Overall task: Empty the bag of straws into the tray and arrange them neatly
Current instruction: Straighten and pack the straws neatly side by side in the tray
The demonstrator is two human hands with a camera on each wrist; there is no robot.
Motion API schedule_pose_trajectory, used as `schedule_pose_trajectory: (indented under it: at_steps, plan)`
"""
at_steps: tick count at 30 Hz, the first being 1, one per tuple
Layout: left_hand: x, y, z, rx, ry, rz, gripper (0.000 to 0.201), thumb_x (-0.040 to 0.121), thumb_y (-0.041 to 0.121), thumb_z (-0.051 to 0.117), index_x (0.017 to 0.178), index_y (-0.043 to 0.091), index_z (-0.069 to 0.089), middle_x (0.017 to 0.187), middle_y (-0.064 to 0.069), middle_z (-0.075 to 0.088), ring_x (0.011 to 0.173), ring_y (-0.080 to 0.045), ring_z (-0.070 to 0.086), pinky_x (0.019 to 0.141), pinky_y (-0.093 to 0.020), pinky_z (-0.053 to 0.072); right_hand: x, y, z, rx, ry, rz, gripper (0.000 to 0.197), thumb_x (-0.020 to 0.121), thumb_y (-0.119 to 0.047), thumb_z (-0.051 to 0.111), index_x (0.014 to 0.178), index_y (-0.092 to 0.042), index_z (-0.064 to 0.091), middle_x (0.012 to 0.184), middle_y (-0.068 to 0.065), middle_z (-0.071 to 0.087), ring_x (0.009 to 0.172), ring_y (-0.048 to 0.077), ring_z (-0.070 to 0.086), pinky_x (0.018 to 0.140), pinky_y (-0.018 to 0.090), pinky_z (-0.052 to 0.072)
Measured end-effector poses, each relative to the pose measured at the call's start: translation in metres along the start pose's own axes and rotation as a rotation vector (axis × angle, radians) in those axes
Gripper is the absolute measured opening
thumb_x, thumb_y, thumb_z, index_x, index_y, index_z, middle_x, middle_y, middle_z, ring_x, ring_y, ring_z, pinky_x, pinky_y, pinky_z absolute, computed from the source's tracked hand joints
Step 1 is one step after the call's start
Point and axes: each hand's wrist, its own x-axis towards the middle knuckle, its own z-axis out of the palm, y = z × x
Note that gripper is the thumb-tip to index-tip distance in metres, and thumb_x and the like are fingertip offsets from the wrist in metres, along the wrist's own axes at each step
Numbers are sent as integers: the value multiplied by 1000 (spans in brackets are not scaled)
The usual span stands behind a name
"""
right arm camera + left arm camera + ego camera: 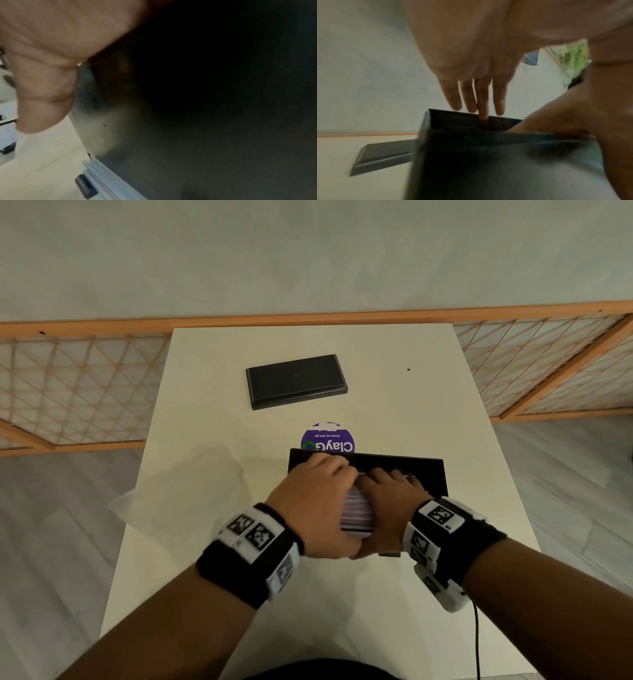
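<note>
Pale striped straws (356, 508) lie bunched lengthwise in the black tray (435, 474). The left hand (315, 501) and right hand (390, 494) press them with fingers fairly straight.

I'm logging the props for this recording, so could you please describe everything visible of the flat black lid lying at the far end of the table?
The black lid is a flat, matte rectangle with a stepped, bevelled edge, and looks like plastic or painted wood. It lies flat on the white table, slightly skewed to the table's edges, beyond the purple round sticker. Nothing touches it or rests on it; both hands are nearer, at the tray.
</note>
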Motion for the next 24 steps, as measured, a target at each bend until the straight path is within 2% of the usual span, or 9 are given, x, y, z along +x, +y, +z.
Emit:
schedule_pose_trajectory:
  at_steps: [2,6,9,11,13,14,16,20,24]
  plan:
    - [17,-1,6,113,-177,-3,96,65,69,75,140,20,41,141,2,44,130,-21,41,113,-43,39,-2,1,-4,-13,16,-8,116,44,-82,69,142,-35,28,136,-6,42,127,24,40,111,52,30]
    - [24,-10,32,151,-279,-97,104,67,68,75,150,24,28,149,4,39,141,-22,34,121,-46,27,-21,6,-15,-9,188,-80,100,50,-80,64,134,-34,37,129,-9,45,119,21,43,106,46,34]
    - [20,-9,32,8,-165,-30,102,71,75,65,151,22,31,150,3,41,139,-20,36,120,-46,30,-51,9,-10,74,537,-193,59,64,-55,66,112,-23,56,105,-2,57,94,24,55,81,39,47]
    - [15,-6,24,-99,61,39,83,84,71,48,144,15,47,144,-2,52,133,-22,44,114,-47,37,-71,10,6,153,668,-229,30,71,-42,66,91,-20,59,81,-3,60,68,22,58,58,31,47]
    - [13,-8,21,-75,285,17,68,94,59,35,135,10,58,138,-8,58,131,-27,48,112,-51,37,-83,8,28,162,511,-169,26,77,-48,56,88,-24,60,75,-9,62,62,19,62,53,28,49]
    - [13,-10,21,-48,308,-27,68,95,58,30,137,11,57,142,-9,56,136,-30,45,116,-55,32,-85,7,39,142,364,-122,30,80,-51,51,95,-26,61,82,-9,65,69,18,65,59,29,52]
    - [13,-14,23,-12,206,-106,76,94,64,19,147,17,46,156,-4,44,148,-27,32,123,-57,15,-82,6,57,75,143,-64,36,88,-52,45,111,-27,56,105,-8,66,92,19,66,76,29,51]
    - [16,-20,30,-88,206,-126,80,94,67,10,150,23,44,156,2,47,149,-19,34,125,-49,5,-66,-3,75,8,100,-55,38,93,-43,46,121,-18,46,117,3,63,101,29,63,79,32,46]
    - [15,-21,34,-115,232,-131,79,95,66,11,150,23,48,156,1,48,149,-18,35,125,-46,5,-41,-11,93,-71,82,-62,76,94,-35,48,152,-6,9,110,10,67,101,33,64,83,38,50]
